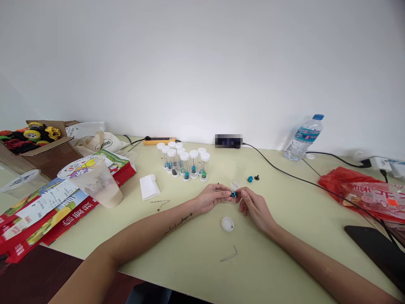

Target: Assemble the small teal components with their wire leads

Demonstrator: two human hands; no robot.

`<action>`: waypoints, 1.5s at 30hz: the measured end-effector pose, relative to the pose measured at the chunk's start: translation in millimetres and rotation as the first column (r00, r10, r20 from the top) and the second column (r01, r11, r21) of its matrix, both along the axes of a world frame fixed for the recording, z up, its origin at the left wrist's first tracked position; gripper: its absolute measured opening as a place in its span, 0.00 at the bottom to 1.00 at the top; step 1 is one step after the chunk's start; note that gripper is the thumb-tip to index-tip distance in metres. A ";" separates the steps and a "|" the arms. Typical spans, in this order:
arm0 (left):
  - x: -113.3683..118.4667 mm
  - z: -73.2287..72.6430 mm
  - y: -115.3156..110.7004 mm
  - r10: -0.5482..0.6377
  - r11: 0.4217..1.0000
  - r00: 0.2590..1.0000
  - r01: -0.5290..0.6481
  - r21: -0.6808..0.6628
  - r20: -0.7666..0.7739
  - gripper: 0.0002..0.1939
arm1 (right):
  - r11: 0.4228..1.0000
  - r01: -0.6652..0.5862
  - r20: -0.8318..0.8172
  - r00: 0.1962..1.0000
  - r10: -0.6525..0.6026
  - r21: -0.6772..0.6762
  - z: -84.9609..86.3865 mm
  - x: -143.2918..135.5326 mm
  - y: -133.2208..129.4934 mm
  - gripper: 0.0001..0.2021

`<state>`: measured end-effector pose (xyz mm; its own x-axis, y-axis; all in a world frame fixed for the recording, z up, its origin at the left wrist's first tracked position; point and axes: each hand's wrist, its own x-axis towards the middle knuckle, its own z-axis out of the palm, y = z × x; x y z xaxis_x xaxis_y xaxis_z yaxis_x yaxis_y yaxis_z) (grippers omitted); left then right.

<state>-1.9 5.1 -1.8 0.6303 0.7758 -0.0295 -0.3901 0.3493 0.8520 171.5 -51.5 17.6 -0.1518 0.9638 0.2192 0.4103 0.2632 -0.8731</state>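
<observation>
Glossy metallic-looking blue part (233, 194), smooth metal hex key (228, 257), matt tabletop (190, 257)

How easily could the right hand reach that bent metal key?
Probably yes: bare tabletop lies between the right hand and the key, though that hand seems busy with a blue part.

Part (234, 194): small, shiny blue with dark sections. Pinched between the left hand (215, 196) on one side and the right hand (255, 206) on the other. Partly covered; exact shape and tilt not readable.
</observation>
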 end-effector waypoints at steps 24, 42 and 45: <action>-0.2 2.6 -1.1 -0.003 1.000 1.000 0.003 -0.001 0.006 0.15 | 0.999 -0.009 0.040 0.999 0.011 -0.048 -0.9 0.1 -0.1 0.16; -0.5 4.7 -1.6 -0.008 1.000 1.000 0.008 -0.015 0.009 0.15 | 0.999 -0.016 0.105 0.994 0.019 -0.033 0.2 0.8 -0.5 0.15; -0.2 4.3 -1.9 -0.024 1.000 1.000 0.024 -0.007 -0.004 0.16 | 1.000 -0.016 0.136 0.991 0.019 -0.022 -0.1 1.4 0.9 0.17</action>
<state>-2.1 3.2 2.6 0.6488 0.7600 -0.0378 -0.3775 0.3647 0.8512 172.8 -50.6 17.5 -0.1955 0.9650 0.1749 0.5210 0.2533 -0.8151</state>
